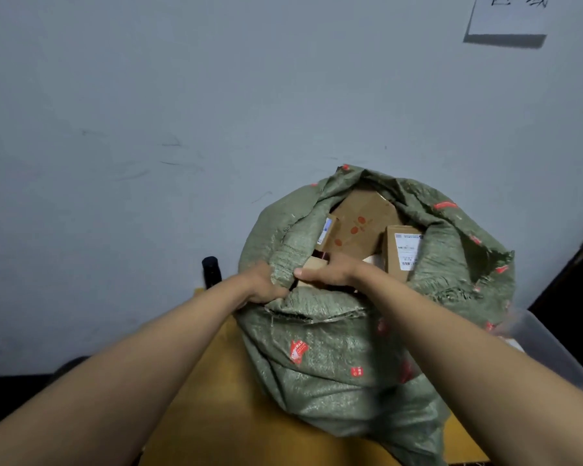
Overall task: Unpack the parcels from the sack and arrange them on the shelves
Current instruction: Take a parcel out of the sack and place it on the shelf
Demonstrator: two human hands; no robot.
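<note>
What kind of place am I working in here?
Probably a parcel sorting or storage room: a green woven sack full of labelled cardboard parcels stands against a bare scuffed wall bearing a paper sign.

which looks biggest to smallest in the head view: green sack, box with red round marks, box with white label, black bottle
1. green sack
2. box with red round marks
3. box with white label, partly hidden
4. black bottle, mostly hidden, so unsure

Head camera looking forward and down, close over the work.
It is facing a grey wall (182, 112) at twelve o'clock, with the open green sack (334, 358) sitting near, just right of centre; both forearms are entering from seven and four o'clock.
</note>
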